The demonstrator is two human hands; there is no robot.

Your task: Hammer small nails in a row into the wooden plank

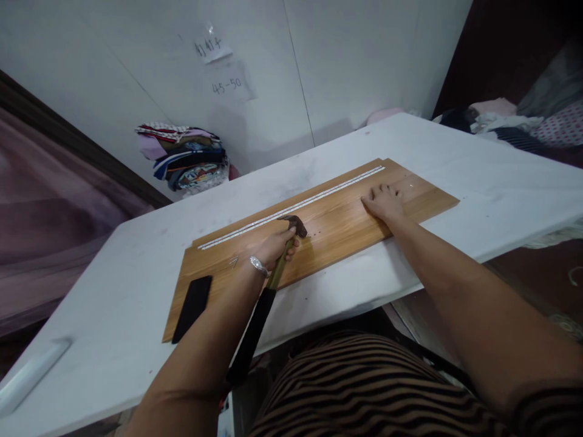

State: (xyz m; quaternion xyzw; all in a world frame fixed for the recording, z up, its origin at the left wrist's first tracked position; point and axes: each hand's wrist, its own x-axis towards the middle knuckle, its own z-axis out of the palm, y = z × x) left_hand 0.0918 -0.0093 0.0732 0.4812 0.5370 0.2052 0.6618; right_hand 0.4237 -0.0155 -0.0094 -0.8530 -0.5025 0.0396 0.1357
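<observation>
My left hand [277,249] is closed round a claw hammer [268,285] high up, just below its dark metal head. The hammer's black grip slants down toward my body, and its head is over the middle of a wood-grain board [255,243]. Several small dark specks lie or are set in the board beside the head; I cannot tell which. My right hand [385,200] rests on the board's right part, palm down with fingers apart and slightly bent. A few nails [234,261] lie left of my left wrist.
Two long pale strips [291,209] run along the board's far side. A black phone-like slab [192,308] lies at its left end. The white table [113,285] carries a white roll [34,373] at far left. Folded clothes [186,158] are stacked by the wall.
</observation>
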